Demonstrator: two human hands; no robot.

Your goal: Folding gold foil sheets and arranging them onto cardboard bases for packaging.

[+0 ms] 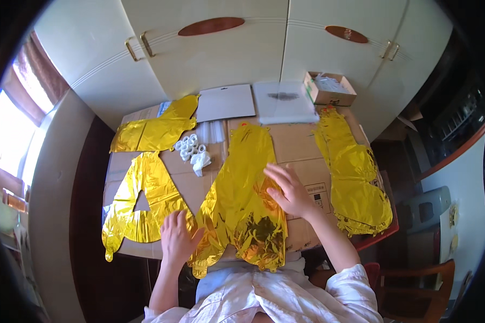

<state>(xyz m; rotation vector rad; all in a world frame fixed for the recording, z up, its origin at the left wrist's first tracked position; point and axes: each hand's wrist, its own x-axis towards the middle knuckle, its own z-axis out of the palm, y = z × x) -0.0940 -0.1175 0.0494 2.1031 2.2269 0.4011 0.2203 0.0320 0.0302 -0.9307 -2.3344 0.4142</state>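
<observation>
Flat gold foil balloons lie on the cardboard-covered table. The middle foil balloon [248,177] is long, with a split lower end that reaches the table's near edge. My right hand [291,191] is over its right edge, fingers spread, holding nothing; whether it touches the foil I cannot tell. Between this balloon and an A-shaped foil balloon [151,188] is my left hand [179,239], thumb apart and fingers stretched, at the lower right leg of the A. Another foil balloon [151,132] lies at the far left, and a crumpled one [355,177] at the right.
White tape rolls [188,147] and a crumpled white piece [200,161] sit left of the middle. Toward the back are a grey-white board [226,103], a clear plastic packet [283,105] and an open box [331,91]. Cabinets [215,54] stand behind; a wooden chair [420,293] is at right.
</observation>
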